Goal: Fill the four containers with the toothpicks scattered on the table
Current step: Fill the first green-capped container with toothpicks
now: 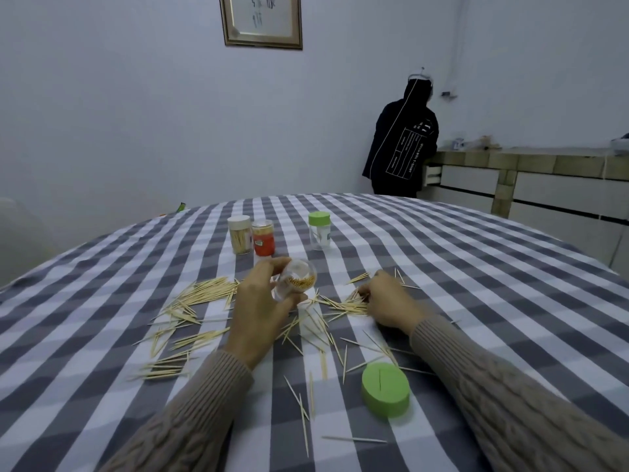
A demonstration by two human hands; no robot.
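My left hand [260, 306] grips a clear open container [295, 280], tilted with its mouth toward me and toothpick tips showing inside. My right hand [386, 299] rests on the cloth with its fingers curled over a bunch of toothpicks [343, 304]. Loose toothpicks [200, 294] lie scattered across the checked tablecloth [476, 267] around both hands. Further back stand a white-lidded container [240, 235] full of toothpicks, an orange-labelled one [263, 238] and a clear one with a green lid [320, 230].
A loose green lid [385, 390] lies on the cloth by my right forearm. A person in a dark hooded jacket [401, 141] stands at a tiled counter [527, 165] at the back right. A framed picture [261, 20] hangs on the wall.
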